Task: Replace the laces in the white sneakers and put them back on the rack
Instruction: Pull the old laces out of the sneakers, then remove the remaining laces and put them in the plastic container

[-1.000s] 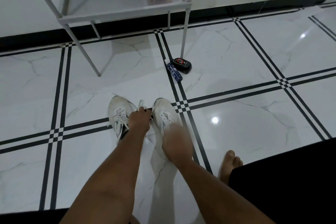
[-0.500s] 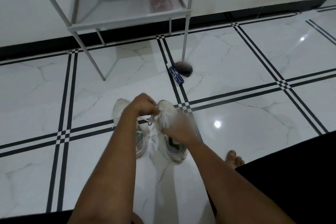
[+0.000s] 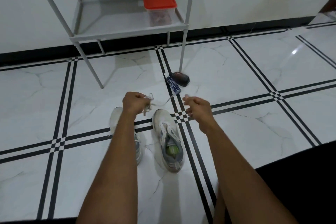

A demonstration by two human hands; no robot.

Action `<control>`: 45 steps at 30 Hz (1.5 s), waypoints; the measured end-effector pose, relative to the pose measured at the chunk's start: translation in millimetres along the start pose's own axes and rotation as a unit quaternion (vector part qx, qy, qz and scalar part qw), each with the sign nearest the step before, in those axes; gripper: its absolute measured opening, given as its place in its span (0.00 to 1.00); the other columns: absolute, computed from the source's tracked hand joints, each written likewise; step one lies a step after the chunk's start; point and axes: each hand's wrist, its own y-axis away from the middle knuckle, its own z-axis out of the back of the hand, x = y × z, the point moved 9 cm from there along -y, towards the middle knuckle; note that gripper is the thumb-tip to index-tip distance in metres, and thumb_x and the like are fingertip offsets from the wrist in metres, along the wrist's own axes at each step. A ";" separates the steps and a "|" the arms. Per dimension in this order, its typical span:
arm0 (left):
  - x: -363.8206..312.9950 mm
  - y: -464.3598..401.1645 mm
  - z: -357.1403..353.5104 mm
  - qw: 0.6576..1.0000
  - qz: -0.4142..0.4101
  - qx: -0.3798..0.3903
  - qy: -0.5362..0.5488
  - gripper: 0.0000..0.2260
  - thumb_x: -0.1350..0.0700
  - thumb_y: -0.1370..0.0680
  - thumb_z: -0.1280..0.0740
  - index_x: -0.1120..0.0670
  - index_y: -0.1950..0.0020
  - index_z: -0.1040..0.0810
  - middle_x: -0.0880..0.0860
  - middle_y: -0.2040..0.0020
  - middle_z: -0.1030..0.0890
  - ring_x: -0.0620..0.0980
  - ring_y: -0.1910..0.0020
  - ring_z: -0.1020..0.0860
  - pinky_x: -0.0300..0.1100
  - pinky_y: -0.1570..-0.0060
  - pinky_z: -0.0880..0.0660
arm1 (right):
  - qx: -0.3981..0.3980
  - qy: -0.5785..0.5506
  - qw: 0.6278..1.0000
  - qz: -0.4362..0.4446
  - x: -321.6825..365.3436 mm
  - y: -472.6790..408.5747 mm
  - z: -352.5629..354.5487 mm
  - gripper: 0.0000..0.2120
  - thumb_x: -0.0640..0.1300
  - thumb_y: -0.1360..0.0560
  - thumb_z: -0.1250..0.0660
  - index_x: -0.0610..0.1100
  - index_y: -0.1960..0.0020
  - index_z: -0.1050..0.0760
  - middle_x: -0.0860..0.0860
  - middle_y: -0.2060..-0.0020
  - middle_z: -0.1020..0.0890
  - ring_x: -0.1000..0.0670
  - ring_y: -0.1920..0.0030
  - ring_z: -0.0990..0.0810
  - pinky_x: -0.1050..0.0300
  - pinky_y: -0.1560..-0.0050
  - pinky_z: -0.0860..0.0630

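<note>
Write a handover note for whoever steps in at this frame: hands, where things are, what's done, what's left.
Left hand: grips a bunched white lace, raised above the shoes.
Right hand: fingers curled; whether it pinches the lace's end is unclear.
Right shoe: on the floor, eyelets bare, lace out.
Left shoe: on the floor, mostly hidden by the arm; lacing can't be told.
Rack: holds only a red-lidded box.
Left: fit new laces, put both shoes on the rack.

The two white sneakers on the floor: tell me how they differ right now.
The right sneaker lies in full view, its eyelets bare and no lace in it; the left sneaker is mostly hidden under the left forearm, so its lacing cannot be told. The left hand holds a bunched white lace above the left sneaker. Both are white, toes pointing toward the rack.
</note>
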 end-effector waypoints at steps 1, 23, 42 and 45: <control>4.8 3.0 -15.1 1.000 0.012 0.016 -0.022 0.05 0.60 0.33 0.20 0.52 0.65 0.13 0.50 0.66 0.15 0.46 0.65 0.19 0.39 0.63 0.25 | -0.018 -0.018 1.000 -0.007 -1.0 -2.7 8.9 0.13 0.56 0.20 0.26 0.45 0.49 0.13 0.50 0.53 0.13 0.53 0.62 0.22 0.59 0.61 0.24; -11.5 43.0 -202.2 0.987 -0.062 0.140 -0.057 0.15 0.50 0.26 0.21 0.52 0.42 0.15 0.48 0.47 0.15 0.47 0.49 0.18 0.38 0.49 0.25 | -0.129 0.300 0.945 0.035 -40.3 -22.2 84.3 0.23 0.53 0.19 0.30 0.48 0.26 0.23 0.47 0.27 0.23 0.45 0.26 0.27 0.52 0.29 0.31; 75.0 72.8 -18.8 0.982 -0.072 -0.016 -0.176 0.11 0.58 0.22 0.37 0.51 0.47 0.16 0.48 0.49 0.15 0.50 0.51 0.18 0.46 0.50 0.20 | 0.149 0.541 0.826 -0.045 -133.3 39.3 -78.3 0.37 0.68 0.21 0.41 0.51 0.18 0.38 0.42 0.18 0.47 0.34 0.20 0.48 0.35 0.24 0.39; 87.7 84.3 28.8 0.949 -0.094 -0.127 -0.272 0.09 0.56 0.23 0.36 0.53 0.46 0.20 0.52 0.46 0.21 0.54 0.49 0.20 0.49 0.53 0.21 | 0.015 0.593 0.803 0.065 -111.3 48.0 -92.7 0.42 0.64 0.23 0.35 0.40 0.17 0.40 0.35 0.20 0.40 0.30 0.24 0.36 0.31 0.27 0.34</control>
